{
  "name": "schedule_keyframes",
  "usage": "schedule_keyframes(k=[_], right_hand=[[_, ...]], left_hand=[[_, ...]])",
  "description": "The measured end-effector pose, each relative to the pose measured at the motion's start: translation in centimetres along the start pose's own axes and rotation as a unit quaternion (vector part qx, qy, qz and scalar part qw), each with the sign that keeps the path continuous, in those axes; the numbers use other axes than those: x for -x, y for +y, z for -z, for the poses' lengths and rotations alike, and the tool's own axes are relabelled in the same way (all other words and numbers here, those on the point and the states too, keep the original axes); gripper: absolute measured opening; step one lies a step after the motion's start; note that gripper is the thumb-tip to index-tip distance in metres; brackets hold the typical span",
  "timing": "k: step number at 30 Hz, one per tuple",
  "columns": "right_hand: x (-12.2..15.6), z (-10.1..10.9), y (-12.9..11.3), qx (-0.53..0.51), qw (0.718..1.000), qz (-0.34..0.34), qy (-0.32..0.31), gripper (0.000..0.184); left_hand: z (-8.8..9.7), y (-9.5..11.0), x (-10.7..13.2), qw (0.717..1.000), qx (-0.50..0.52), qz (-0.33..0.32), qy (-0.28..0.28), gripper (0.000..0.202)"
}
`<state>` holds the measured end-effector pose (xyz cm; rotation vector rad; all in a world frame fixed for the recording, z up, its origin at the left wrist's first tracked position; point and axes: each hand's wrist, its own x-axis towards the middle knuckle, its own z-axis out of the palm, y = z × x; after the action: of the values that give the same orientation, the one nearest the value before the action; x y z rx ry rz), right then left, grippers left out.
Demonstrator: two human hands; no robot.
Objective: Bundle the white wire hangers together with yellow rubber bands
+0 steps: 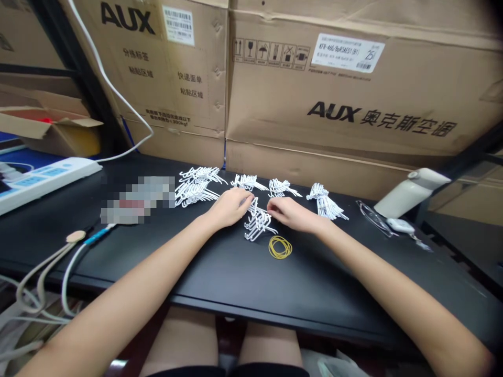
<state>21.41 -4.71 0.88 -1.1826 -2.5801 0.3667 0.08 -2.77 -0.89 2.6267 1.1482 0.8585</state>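
Both hands are over a small pile of white wire hooks [259, 224] on the black table, in the middle of the view. My left hand [232, 206] is closed around the far end of this pile, with hooks at its fingertips. On the other side, my right hand [291, 212] has its fingers curled in a pinch beside the same hooks; what they hold, if anything, is hidden. Yellow rubber bands [280, 247] lie just in front of the pile.
More white hooks lie in bunches behind: a large group [196, 186] at left, smaller ones [247, 181] behind my hands, and another bunch [326, 201] at right. A bottle [408, 192], glasses [373, 219], a power strip [51, 178] and cardboard boxes [346, 89] surround the workspace.
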Motion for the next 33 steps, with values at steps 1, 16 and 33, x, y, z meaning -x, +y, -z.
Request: schedule_keyframes(k=[1, 16, 33], right_hand=[[0.0, 0.2, 0.1, 0.008, 1.000, -0.004, -0.007, 0.012], [2.8, 7.7, -1.0, -0.030, 0.981, -0.134, -0.139, 0.011], [2.2, 5.3, -3.1, 0.078, 0.986, -0.023, -0.144, 0.012]], left_hand=[[0.0, 0.0, 0.0, 1.000, 0.000, 0.002, 0.002, 0.035], [0.2, 0.3, 0.0, 1.000, 0.001, 0.004, 0.000, 0.042], [0.4, 0.0, -0.4, 0.986, 0.045, 0.124, 0.105, 0.045]])
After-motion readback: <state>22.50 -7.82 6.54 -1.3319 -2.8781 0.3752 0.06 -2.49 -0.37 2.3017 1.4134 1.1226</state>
